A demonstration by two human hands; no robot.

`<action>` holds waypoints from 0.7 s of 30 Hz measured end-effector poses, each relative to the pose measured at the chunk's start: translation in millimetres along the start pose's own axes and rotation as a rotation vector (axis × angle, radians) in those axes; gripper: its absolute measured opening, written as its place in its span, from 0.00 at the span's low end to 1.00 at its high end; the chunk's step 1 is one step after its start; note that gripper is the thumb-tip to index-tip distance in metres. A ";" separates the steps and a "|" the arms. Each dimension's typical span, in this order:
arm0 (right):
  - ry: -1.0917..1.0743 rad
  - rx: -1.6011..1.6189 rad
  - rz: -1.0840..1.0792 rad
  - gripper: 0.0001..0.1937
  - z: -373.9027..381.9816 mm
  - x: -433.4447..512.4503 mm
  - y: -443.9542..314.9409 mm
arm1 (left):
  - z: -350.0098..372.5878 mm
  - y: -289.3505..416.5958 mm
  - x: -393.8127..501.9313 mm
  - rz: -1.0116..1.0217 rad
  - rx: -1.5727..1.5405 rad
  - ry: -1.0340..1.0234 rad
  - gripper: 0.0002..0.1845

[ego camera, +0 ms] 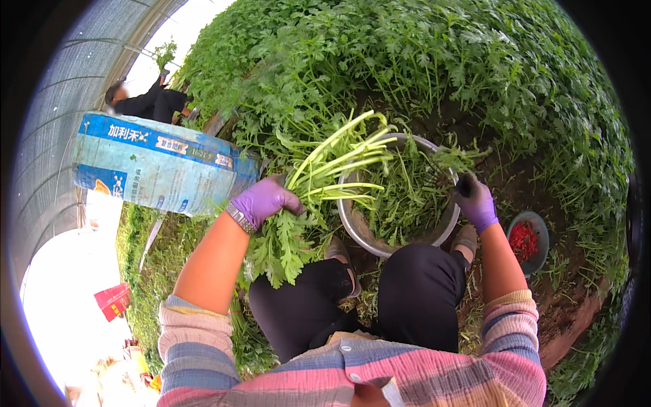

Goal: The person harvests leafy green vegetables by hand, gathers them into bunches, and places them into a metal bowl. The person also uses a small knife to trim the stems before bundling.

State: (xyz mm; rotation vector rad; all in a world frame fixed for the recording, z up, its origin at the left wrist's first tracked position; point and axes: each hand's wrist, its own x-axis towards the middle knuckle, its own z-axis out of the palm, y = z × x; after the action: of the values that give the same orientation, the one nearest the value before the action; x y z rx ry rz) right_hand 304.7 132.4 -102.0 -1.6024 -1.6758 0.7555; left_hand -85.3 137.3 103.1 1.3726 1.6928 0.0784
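My left hand point(268, 200), in a purple glove, grips a bunch of garland chrysanthemum greens point(335, 163). Pale cut stems point right over a metal basin point(374, 249), while the leaves hang down towards my knee. At the basin's right rim is my right hand point(475, 201), gloved in purple with darkened fingertips. Its fingers are closed on a small leafy sprig point(457, 157) with thin brownish strands; the exact grip is partly hidden. Loose leaves and stem trimmings point(407, 203) lie inside the basin, which stands on soil before my feet.
A blue bowl point(541, 249) of red bands or ties sits on the right. Dense growing greens point(407, 46) rise ahead. A filled fertilizer sack point(168, 163) with printing lies left, with another person point(150, 102) beyond it. Cut bunches point(246, 336) rest beside my left leg.
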 end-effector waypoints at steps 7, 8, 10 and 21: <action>-0.110 0.251 -0.535 0.12 41.2 15.7 -81.8 | 6.6 5.9 -2.0 -0.014 0.278 0.008 0.42; -0.012 0.072 -0.314 0.12 40.9 33.2 -76.9 | 6.3 6.0 -3.8 -0.026 0.292 -0.026 0.42; 0.048 -0.212 -0.031 0.14 31.0 47.8 -43.0 | 4.0 5.0 -6.7 0.111 0.463 0.019 0.41; 0.052 0.221 -0.033 0.14 19.8 7.5 -43.4 | 25.4 6.2 -11.6 -0.060 1.410 0.261 0.39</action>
State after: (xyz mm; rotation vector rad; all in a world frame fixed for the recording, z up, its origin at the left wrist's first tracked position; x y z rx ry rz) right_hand 262.9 137.9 -78.4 -1.4258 -1.5208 0.8443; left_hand -64.3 118.4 99.0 2.3285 2.0403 -1.2262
